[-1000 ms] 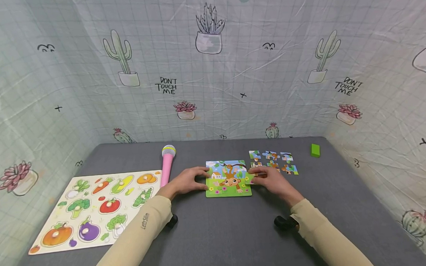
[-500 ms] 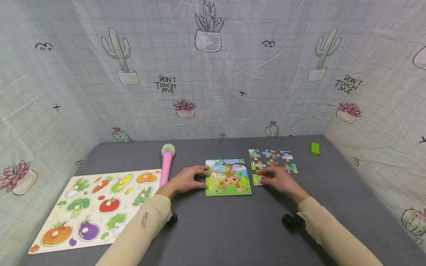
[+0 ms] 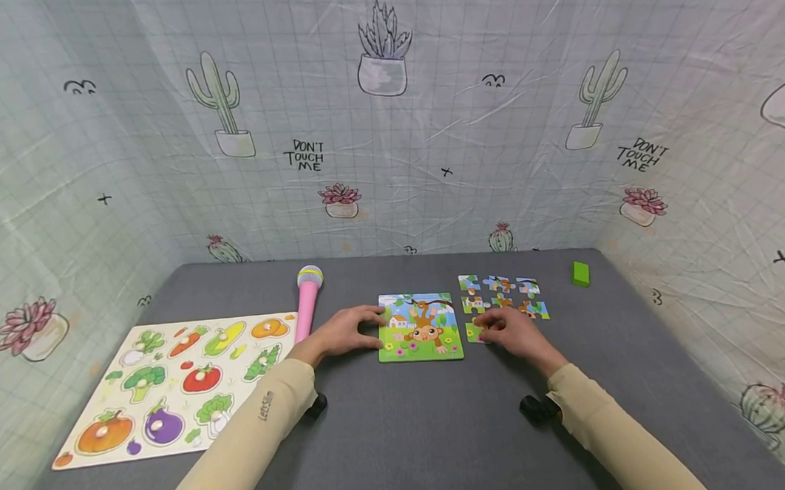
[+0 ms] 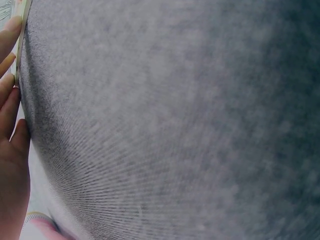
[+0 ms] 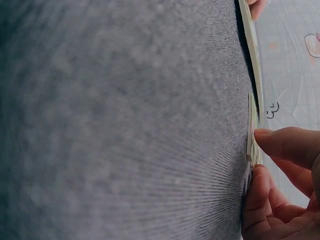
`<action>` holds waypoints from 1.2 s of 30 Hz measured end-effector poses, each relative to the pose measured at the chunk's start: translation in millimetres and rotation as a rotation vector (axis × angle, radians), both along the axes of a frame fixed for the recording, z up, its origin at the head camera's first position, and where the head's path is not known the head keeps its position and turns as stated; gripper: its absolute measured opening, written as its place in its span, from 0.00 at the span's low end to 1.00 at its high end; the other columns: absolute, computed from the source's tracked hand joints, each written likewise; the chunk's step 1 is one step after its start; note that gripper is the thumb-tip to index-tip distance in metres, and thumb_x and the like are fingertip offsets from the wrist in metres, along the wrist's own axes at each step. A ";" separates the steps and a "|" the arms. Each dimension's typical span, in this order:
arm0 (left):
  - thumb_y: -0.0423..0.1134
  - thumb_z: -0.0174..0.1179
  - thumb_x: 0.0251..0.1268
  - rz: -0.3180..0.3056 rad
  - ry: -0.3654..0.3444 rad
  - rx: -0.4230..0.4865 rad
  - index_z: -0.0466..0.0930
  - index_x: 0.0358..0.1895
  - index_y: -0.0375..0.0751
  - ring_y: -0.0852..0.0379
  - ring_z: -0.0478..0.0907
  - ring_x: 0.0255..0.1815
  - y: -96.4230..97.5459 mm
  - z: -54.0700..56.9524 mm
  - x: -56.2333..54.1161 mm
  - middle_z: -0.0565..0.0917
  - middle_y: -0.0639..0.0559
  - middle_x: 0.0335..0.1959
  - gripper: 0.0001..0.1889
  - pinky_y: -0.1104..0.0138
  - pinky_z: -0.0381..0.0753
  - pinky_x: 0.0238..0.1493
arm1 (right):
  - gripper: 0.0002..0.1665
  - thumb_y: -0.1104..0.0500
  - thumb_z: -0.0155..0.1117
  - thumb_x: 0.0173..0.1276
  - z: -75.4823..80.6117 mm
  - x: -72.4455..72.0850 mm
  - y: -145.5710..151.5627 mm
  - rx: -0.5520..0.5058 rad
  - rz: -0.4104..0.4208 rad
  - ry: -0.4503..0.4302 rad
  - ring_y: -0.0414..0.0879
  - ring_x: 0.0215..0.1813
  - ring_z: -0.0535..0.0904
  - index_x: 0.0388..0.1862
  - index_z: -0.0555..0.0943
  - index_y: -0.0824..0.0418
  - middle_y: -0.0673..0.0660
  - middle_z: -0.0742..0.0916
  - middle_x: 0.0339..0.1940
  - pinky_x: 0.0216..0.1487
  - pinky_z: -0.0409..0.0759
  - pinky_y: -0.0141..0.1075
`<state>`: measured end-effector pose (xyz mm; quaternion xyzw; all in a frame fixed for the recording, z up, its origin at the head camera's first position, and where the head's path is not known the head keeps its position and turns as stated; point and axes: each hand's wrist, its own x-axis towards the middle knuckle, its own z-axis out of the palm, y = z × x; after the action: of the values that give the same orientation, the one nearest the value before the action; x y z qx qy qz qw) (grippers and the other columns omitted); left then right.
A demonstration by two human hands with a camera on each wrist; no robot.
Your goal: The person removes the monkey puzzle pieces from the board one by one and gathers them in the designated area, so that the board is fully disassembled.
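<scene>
My left hand (image 3: 344,332) rests at the left edge of a square monkey puzzle board (image 3: 420,329). In the left wrist view, its fingers (image 4: 10,107) lie fairly straight against the board's edge. My right hand (image 3: 513,335) pinches a small green jigsaw piece (image 3: 472,332) low over the table, just right of the board. The right wrist view shows the thumb (image 5: 280,142) on that piece and the other fingers curled beside it; part of the piece is hidden. Several more jigsaw pieces (image 3: 473,305) lie in loose rows behind the right hand.
A vegetable peg puzzle board (image 3: 173,378) lies on the left of the grey table (image 3: 416,436). Between it and the monkey board is a pink toy microphone (image 3: 307,305). A green block (image 3: 580,274) sits at the back right. Printed cloth (image 3: 389,171) hangs around the table.
My right hand has moved right with the jigsaw piece, from beside the monkey board's edge to the front of the loose rows. Little has shifted since half a second ago. The left hand stays put.
</scene>
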<state>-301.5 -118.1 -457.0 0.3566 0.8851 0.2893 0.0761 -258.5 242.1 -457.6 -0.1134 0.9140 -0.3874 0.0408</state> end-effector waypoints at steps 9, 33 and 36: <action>0.44 0.68 0.60 0.005 0.006 0.002 0.81 0.57 0.38 0.45 0.64 0.72 -0.6 -0.8 0.4 0.71 0.44 0.69 0.24 0.51 0.63 0.70 | 0.15 0.64 0.65 0.67 2.0 -0.1 -1.4 0.003 0.003 -0.010 0.47 0.38 0.79 0.52 0.83 0.66 0.61 0.85 0.46 0.38 0.78 0.42; 0.44 0.67 0.61 0.013 0.071 0.028 0.82 0.55 0.37 0.43 0.67 0.69 1.9 -3.7 2.0 0.73 0.41 0.67 0.22 0.51 0.65 0.68 | 0.20 0.58 0.62 0.71 21.9 0.8 -36.7 -0.071 0.078 -0.062 0.57 0.54 0.79 0.59 0.79 0.65 0.63 0.82 0.57 0.46 0.80 0.45; 0.44 0.67 0.62 0.013 0.045 0.032 0.81 0.56 0.37 0.44 0.66 0.70 1.8 -3.9 2.9 0.72 0.42 0.68 0.22 0.51 0.64 0.69 | 0.22 0.57 0.61 0.72 24.2 1.5 -51.0 -0.079 0.169 -0.063 0.59 0.56 0.79 0.60 0.78 0.66 0.65 0.81 0.59 0.50 0.80 0.45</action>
<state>-298.6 -116.3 -460.9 0.3587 0.8840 0.2958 0.0483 -257.0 191.0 -433.4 -0.1792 0.8834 -0.4219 0.0975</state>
